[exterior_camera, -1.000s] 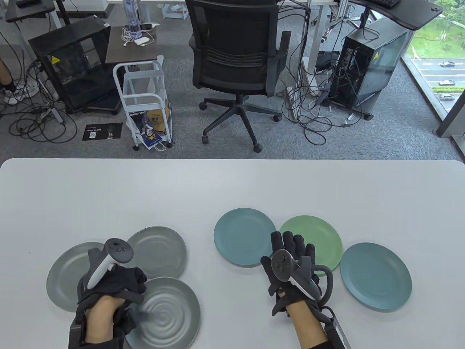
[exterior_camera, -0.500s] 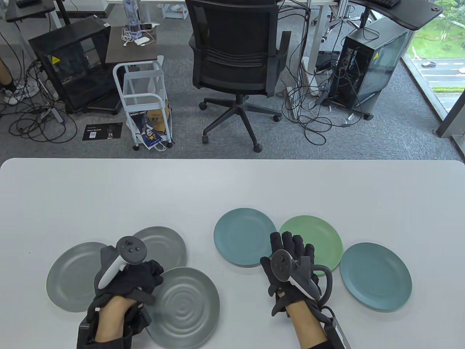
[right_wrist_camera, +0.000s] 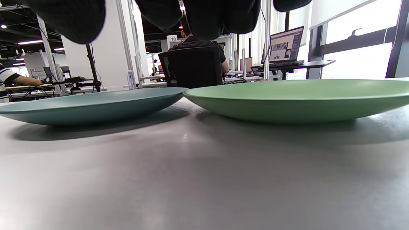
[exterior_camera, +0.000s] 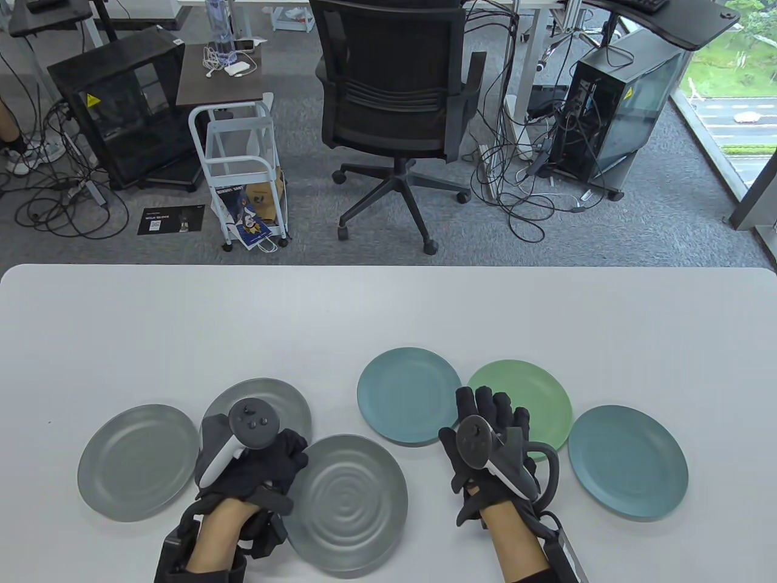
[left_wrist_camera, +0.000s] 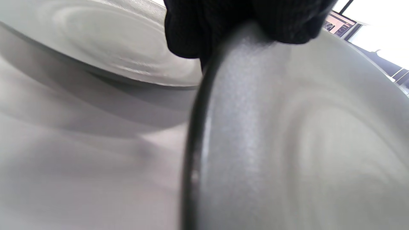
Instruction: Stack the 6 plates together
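Six plates on the white table (exterior_camera: 388, 316), none stacked yet.

Left side: three grey ones. Left hand (exterior_camera: 255, 467) curled tight on the left rim of the near grey plate (exterior_camera: 349, 501), fingers (left_wrist_camera: 191, 28) wrapped over the edge, plate lifted and tipped up in the left wrist view. Just behind the hand, the far grey plate (exterior_camera: 267, 398), flat on the table. Further left, the left grey plate (exterior_camera: 136, 461), apart from the others.

Right side: a blue plate (exterior_camera: 403, 395), a green plate (exterior_camera: 534, 404) touching it, and a second blue plate (exterior_camera: 628, 461) near right.

Right hand (exterior_camera: 491, 443) spread flat, fingers (exterior_camera: 485, 401) stretched out, holding nothing, resting between the blue and green plates, fingertips over the green plate's near edge.
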Tool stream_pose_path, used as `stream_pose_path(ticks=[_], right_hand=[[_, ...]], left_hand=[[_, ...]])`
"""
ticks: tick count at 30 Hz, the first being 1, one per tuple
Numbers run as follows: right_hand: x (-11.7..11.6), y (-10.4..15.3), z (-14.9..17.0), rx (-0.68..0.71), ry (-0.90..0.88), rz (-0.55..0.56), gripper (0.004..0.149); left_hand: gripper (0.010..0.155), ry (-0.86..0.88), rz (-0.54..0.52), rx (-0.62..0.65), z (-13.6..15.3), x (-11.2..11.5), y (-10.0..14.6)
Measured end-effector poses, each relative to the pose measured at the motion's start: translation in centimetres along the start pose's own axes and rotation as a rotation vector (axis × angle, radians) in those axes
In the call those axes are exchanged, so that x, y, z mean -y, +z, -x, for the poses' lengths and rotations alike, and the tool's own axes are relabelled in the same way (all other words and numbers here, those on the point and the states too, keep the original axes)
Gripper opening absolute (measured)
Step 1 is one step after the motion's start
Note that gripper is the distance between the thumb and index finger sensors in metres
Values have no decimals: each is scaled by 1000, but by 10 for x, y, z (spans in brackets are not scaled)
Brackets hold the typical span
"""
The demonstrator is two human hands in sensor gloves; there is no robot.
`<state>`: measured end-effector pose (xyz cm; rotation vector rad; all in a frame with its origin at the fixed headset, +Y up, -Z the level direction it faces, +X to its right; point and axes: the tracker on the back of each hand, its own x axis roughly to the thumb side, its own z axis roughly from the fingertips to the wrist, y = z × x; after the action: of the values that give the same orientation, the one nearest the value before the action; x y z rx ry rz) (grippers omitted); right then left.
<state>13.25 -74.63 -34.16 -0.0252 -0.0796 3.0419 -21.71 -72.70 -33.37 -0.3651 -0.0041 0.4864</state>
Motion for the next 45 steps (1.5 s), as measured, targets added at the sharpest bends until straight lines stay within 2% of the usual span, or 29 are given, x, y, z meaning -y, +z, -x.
stream_pose_path(ticks=[9,18,25,34,39,45], right_hand=[[0,-1,4,-13,-10,-3,71],[0,-1,7,-22,-19,-9,72],[0,-1,8,-27,-20,-21,71],[0,-2,8,-30,-16,-32,70],[0,-2,8,-30,-13,-39,70],[-1,-2,7,-27,-9,-41,70]], left_hand=[[42,-16,-49,40,-23,18,-1],[42,-77,-100,-20,-39,37,-4],[42,-85,-84,-51,-42,47,-8],[44,-330,-225,-113,-63,62,-7],[45,-472,-234,-127,-68,73,-10],[49,-472,-290,-139,-67,66,-4]])
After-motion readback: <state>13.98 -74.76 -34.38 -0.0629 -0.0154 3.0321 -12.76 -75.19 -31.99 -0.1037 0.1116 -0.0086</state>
